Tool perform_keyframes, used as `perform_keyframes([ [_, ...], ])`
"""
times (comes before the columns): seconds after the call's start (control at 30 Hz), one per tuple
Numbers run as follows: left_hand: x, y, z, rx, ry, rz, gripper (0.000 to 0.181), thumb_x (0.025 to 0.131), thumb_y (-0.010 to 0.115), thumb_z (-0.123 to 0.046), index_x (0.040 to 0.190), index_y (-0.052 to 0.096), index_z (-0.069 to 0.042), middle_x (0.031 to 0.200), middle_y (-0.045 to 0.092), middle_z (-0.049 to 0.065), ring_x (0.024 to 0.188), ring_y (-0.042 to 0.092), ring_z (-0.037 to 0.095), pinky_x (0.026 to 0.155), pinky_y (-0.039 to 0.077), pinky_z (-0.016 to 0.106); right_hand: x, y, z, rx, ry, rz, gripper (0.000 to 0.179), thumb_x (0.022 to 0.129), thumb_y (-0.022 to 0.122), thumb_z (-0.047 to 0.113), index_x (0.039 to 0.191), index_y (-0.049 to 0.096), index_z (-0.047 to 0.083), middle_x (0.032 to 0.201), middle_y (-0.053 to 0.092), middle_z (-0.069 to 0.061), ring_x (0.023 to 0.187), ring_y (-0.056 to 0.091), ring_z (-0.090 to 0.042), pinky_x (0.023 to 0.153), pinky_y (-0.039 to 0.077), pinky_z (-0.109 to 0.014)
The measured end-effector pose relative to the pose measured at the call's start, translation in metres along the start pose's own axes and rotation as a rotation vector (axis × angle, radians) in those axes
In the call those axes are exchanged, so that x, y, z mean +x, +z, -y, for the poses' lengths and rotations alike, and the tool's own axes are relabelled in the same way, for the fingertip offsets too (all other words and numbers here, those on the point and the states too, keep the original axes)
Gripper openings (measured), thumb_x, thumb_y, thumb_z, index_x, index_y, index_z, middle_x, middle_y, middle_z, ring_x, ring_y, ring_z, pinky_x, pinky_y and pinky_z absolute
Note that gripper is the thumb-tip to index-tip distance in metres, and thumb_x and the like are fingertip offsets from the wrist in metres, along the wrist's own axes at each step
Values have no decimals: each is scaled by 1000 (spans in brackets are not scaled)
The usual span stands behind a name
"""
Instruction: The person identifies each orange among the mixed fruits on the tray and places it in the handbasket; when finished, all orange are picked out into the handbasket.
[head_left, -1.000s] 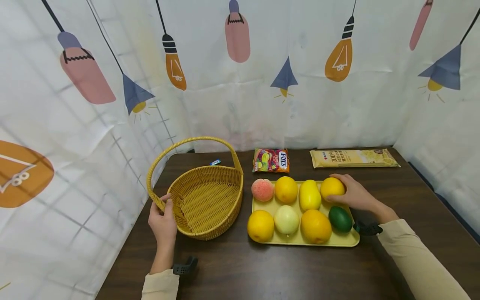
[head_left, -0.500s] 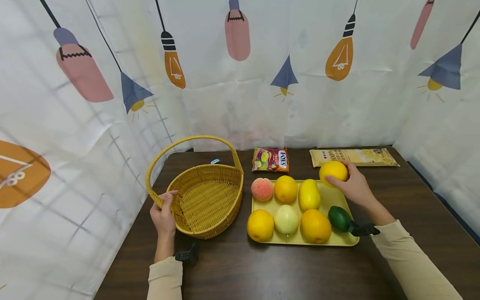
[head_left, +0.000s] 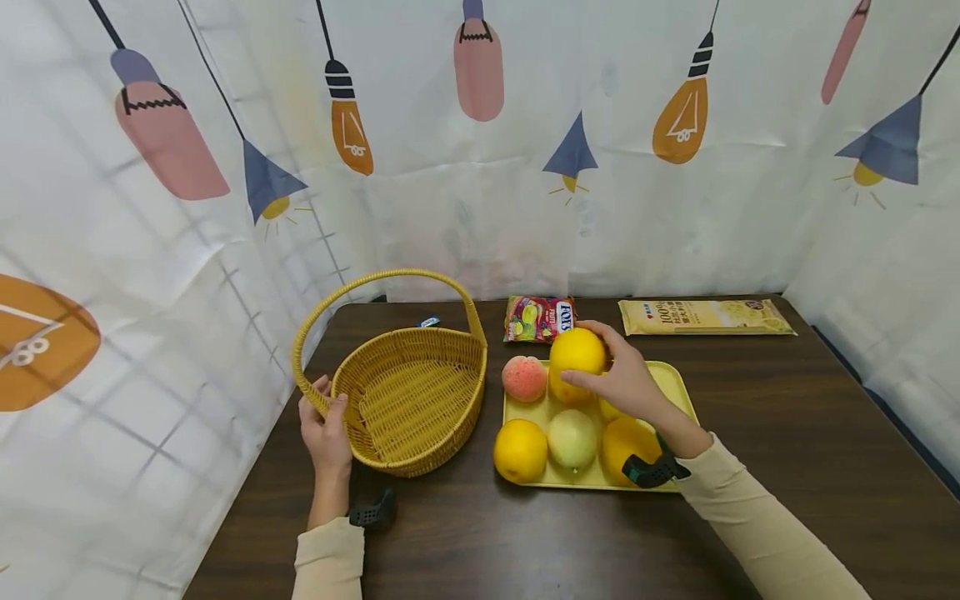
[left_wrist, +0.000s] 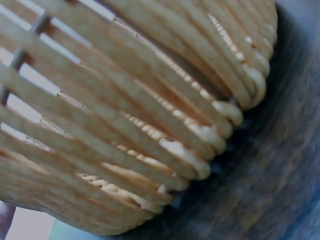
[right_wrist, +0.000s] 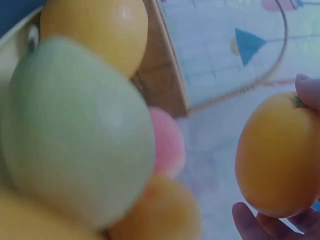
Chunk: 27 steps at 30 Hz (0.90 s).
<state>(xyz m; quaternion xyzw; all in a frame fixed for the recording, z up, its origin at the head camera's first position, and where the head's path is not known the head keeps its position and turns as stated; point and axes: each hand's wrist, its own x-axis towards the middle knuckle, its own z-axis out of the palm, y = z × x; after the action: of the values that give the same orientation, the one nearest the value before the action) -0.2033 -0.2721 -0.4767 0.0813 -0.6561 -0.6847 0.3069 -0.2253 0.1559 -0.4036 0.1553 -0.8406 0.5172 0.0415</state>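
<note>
My left hand (head_left: 326,432) grips the yellow wicker basket (head_left: 457,446) at its left side, where the tall handle meets the rim. The left wrist view is filled by the basket's woven wall (left_wrist: 125,115). My right hand (head_left: 633,379) holds an orange (head_left: 577,350) between thumb and fingers, above the yellow tray (head_left: 675,383). In the right wrist view this orange (right_wrist: 280,155) is lifted apart from the other fruit. The tray bears a peach (head_left: 524,379), a pale green round fruit (head_left: 573,440) and several orange-yellow fruits; my right hand and forearm partly hide some of them.
Behind the tray lie a Foxs fruit candy bag (head_left: 536,319) and a long yellow noodle packet (head_left: 708,317). A small blue wrapped piece (head_left: 429,322) lies behind the basket. A lamp-patterned white curtain (head_left: 487,208) hangs along the dark table's (head_left: 480,542) back and sides.
My right hand has lifted the orange from the tray's back right corner and carried it left over the other fruit. My left hand has stayed on the basket.
</note>
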Motion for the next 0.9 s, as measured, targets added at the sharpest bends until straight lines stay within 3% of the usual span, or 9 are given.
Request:
perform_keyframes([
  [0.1, 2, -2, 1, 35, 11, 4, 42, 97, 53, -7, 138, 50, 1, 137, 42, 17, 125, 43, 31, 89, 40, 13, 5, 19, 9, 18, -23, 24, 77, 80, 80, 37, 146, 42, 23, 133, 54, -8, 102, 58, -29, 78, 54, -39],
  [0.27, 0, -2, 4, 70, 49, -28, 39, 96, 57, -10, 133, 55, 2, 134, 47, 18, 115, 51, 18, 86, 42, 15, 6, 43, 25, 32, -38, 76, 76, 79, 81, 40, 145, 43, 28, 132, 56, -8, 100, 61, -28, 77, 55, -37],
  [0.4, -9, 0, -10, 100, 82, -36, 39, 96, 57, -11, 131, 56, 6, 129, 50, 23, 106, 53, 9, 83, 42, 15, 6, 61, 31, 58, -47, 104, 78, 79, 81, 41, 146, 42, 29, 134, 55, -5, 99, 63, -26, 78, 55, -36],
  [0.5, -11, 1, -11, 110, 88, -36, 40, 96, 57, -10, 131, 56, 8, 127, 49, 27, 102, 53, 7, 82, 42, 15, 7, 74, 29, 91, -34, 124, 81, 77, 82, 43, 146, 41, 31, 134, 55, -3, 99, 63, -26, 76, 55, -36],
  [0.63, -7, -1, 5, 109, 90, -71, 38, 96, 58, -10, 132, 59, 1, 126, 55, 24, 102, 56, 9, 81, 43, 14, 9, 87, 36, 132, -24, 157, 80, 76, 82, 43, 145, 42, 33, 136, 53, 0, 100, 62, -25, 75, 55, -35],
  [0.9, -7, -1, 9, 178, 110, -99, 36, 96, 61, -17, 131, 64, -14, 125, 63, 16, 95, 58, 5, 77, 43, 12, 17, 120, 53, 147, -114, 185, 82, 77, 83, 37, 147, 40, 23, 137, 50, 0, 107, 57, -21, 87, 51, -39],
])
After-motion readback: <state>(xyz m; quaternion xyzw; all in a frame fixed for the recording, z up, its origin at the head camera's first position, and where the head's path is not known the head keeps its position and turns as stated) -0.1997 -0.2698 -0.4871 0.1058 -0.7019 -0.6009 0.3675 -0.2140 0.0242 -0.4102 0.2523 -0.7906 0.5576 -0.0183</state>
